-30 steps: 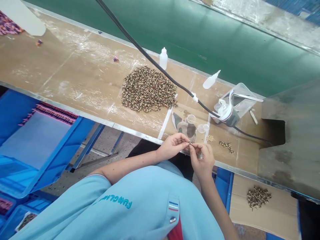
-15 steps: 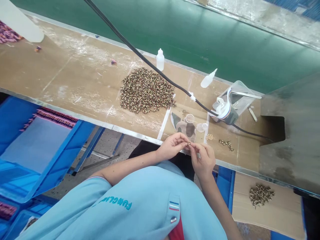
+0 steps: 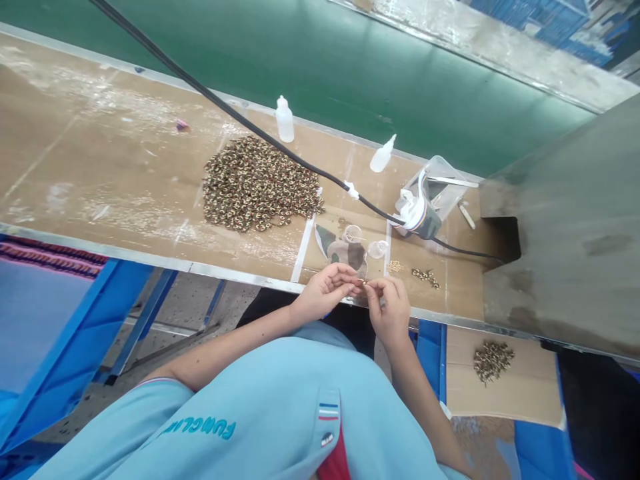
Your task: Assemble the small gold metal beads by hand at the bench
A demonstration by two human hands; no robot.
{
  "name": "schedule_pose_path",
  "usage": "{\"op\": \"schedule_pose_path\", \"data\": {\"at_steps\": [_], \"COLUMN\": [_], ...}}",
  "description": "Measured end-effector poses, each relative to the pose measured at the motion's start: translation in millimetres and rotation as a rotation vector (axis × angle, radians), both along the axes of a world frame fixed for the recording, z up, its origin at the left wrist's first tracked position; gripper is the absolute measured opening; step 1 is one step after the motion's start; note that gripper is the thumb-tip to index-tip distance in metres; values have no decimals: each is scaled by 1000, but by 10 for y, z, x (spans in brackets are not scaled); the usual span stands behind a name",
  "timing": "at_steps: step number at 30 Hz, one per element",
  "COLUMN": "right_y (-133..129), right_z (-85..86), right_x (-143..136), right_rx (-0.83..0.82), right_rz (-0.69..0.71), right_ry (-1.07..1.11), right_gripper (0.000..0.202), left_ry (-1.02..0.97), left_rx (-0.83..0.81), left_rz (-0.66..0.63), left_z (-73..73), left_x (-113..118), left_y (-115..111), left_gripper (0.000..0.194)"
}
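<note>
My left hand (image 3: 326,293) and my right hand (image 3: 390,308) meet at the table's front edge, both closed in a pinch. Between their fingertips is a tiny gold-and-dark piece (image 3: 362,283), too small to make out in detail. Just beyond the fingers lies a camouflage-patterned cloth (image 3: 345,252), with a small clear round cup (image 3: 353,233) at its far side. A clear round lid (image 3: 377,249) is to the right of the cup. Right of my right hand are tiny pale beads (image 3: 395,266) and a few gold-and-dark pieces (image 3: 426,277).
A large heap of small curled gold-and-dark pieces (image 3: 260,183) covers the table's middle. White squeeze bottles (image 3: 285,121) stand or lean behind. A black cable (image 3: 225,107) crosses above the table to a clear tray (image 3: 447,180). More pieces (image 3: 493,362) lie on cardboard at lower right.
The view has shifted right, so the table and its things sit further left. My hands stay together in a pinch; the left fingers have loosened slightly and the fingertips are a little further apart.
</note>
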State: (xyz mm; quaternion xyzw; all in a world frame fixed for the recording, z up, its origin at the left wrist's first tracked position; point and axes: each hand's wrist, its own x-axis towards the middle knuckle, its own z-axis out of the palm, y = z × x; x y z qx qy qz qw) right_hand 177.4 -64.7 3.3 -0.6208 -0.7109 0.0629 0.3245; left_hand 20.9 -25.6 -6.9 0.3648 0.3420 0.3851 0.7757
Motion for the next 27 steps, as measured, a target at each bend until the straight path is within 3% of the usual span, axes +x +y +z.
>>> {"op": "schedule_pose_path", "data": {"at_steps": [6, 12, 14, 20, 27], "right_y": [-17, -13, 2, 78, 168], "right_z": [-111, -159, -149, -124, -120], "right_x": [566, 810, 770, 581, 530], "right_rx": [16, 13, 28, -29, -21], "right_rz": [-376, -535, -507, -199, -109], "right_ry": [-70, -115, -118, -128, -214], "right_gripper": [24, 28, 26, 20, 20], "left_ry": [47, 84, 94, 119, 134], "left_rx": [-14, 6, 16, 32, 25], "left_rz": [-21, -28, -33, -45, -62], "left_z": [36, 72, 76, 59, 87], "left_x": [-8, -10, -13, -23, -26], "left_y": [1, 4, 6, 9, 18], "left_gripper": [22, 17, 17, 17, 15]}}
